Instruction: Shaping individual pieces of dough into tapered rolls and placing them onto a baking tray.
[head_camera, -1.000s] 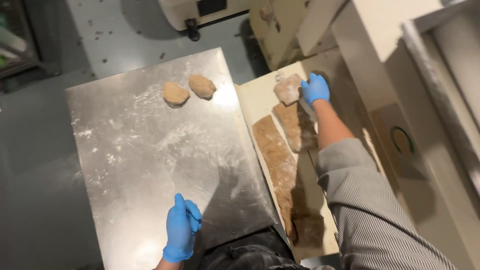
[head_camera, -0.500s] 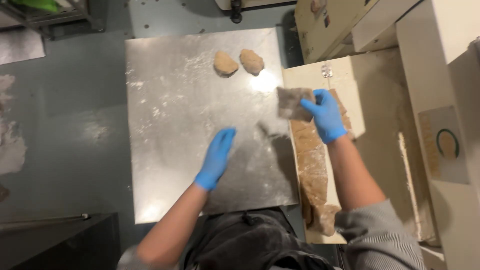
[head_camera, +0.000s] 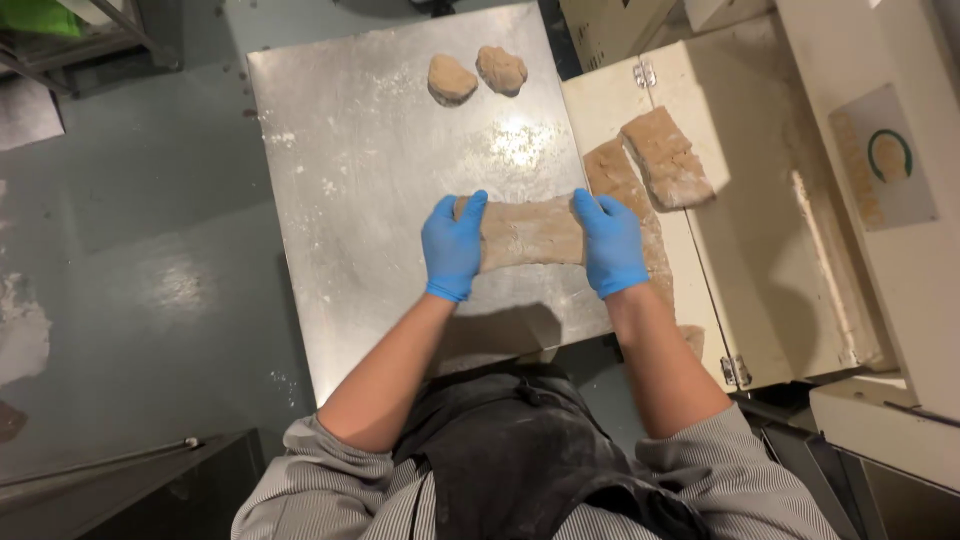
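**Both gloved hands gripping a soft dough slab by its ends**

The person is holding a flat, oblong slab of pale brown dough (head_camera: 527, 232) over the near right part of the flour-dusted stainless steel table (head_camera: 370, 180). The left hand (head_camera: 452, 247), in a blue glove, is clasping the slab's left end, fingers curled over the top edge. The right hand (head_camera: 608, 243), also gloved in blue, is clasping the right end the same way. Whether the slab is lying on the steel or being lifted just clear of it cannot be told.

The dough is looking soft and pliable, likely sagging or stretching if lifted by the ends alone, and probably a little tacky under its floury skin. Gripping both short ends, or supporting it from beneath, seems the soundest hold.

Two small rounded brown dough pieces (head_camera: 475, 75) are sitting side by side at the table's far edge. More flat dough strips (head_camera: 665, 155) are lying on the cream-coloured board (head_camera: 760, 250) to the right.
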